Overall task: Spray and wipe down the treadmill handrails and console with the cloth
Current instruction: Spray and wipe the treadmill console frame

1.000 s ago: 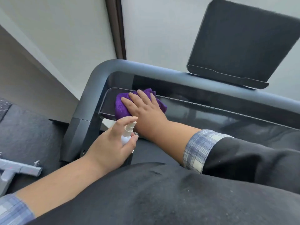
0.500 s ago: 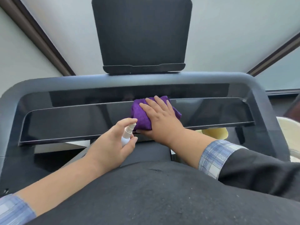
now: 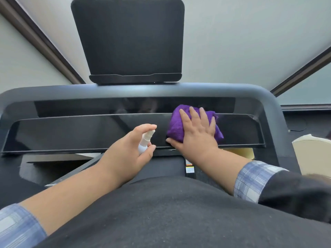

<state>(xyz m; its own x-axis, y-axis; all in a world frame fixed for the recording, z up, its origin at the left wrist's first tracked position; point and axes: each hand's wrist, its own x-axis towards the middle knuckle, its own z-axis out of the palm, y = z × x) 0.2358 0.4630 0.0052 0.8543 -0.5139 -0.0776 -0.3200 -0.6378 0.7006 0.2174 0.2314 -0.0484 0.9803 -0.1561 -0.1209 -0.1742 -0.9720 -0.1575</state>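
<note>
Purple cloth (image 3: 176, 122) now lies right of the console (image 3: 89, 133) centre, having slid rightward from its left end; our right hand (image 3: 195, 135) presses it flat, fingers spread. Left hand (image 3: 125, 154) stays wrapped round the bottle (image 3: 145, 142). We judge the right stretch unwiped.

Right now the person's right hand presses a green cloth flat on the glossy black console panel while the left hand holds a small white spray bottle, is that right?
Not quite: the cloth is purple, not green, as the head view shows. The rest holds: the right hand presses it flat on the glossy black console panel, and the left hand holds the small white spray bottle.
</note>
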